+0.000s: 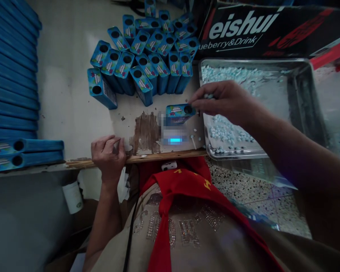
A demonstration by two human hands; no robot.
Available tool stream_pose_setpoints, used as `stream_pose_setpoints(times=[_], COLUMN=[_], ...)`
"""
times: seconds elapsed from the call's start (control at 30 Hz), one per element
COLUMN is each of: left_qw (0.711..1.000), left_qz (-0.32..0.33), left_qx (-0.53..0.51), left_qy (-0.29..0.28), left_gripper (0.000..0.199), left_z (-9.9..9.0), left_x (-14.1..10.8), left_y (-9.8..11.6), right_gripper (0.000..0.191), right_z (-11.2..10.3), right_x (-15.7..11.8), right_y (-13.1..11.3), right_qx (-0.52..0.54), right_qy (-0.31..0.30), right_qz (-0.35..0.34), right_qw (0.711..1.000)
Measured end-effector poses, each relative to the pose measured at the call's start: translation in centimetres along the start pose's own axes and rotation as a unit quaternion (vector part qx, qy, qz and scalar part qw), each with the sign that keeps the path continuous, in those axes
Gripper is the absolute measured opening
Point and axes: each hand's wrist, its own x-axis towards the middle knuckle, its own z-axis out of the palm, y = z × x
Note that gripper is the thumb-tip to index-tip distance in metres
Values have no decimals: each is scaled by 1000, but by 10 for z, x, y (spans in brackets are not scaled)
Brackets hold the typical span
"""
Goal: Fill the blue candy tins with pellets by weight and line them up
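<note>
My right hand (223, 100) is closed around a few small pale blue candies (209, 96), with its fingertips at the round dark hole of a blue candy box (177, 110). That box rests on a small scale with a glowing blue display (175, 140); part of the scale is blurred out. Several pale candies (229, 130) lie in a metal tray (268, 153), under and around my right forearm. My left hand (109, 149) rests on the wooden table edge (170, 154), its fingers curled in and nothing visible in them.
Several upright blue boxes (141, 81) with holes in their tops stand behind the scale. More boxes (14, 94) are stacked along the left side. A black carton (260, 34) borders the tray at the back. Stray candies (195, 130) and a small white stick (193, 141) lie beside the scale.
</note>
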Motion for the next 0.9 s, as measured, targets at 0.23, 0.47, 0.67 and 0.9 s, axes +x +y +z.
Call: stream_pose_setpoints(times=[0.23,0.47,0.67,0.9], left_qw=[1000,1000,998,998], left_qz=[4,-21,-52,-62], left_qx=[0,12,17,17], left_qy=[5,-14,-3,3], left_gripper=[23,25,21,20], left_z=[0,1,0,-1], left_x=[4,6,8,11], left_y=[1,-1,2,3], right_gripper=[32,33,16,28], right_z=[-57,-54,-30,-11], right_x=[-44,-66,-40,-20], right_y=[73,111,69,18], right_qx=[271,303,286,311], right_qy=[302,189,103,58], right_qz=[219,204,136,130], right_qw=[887,912,943,940])
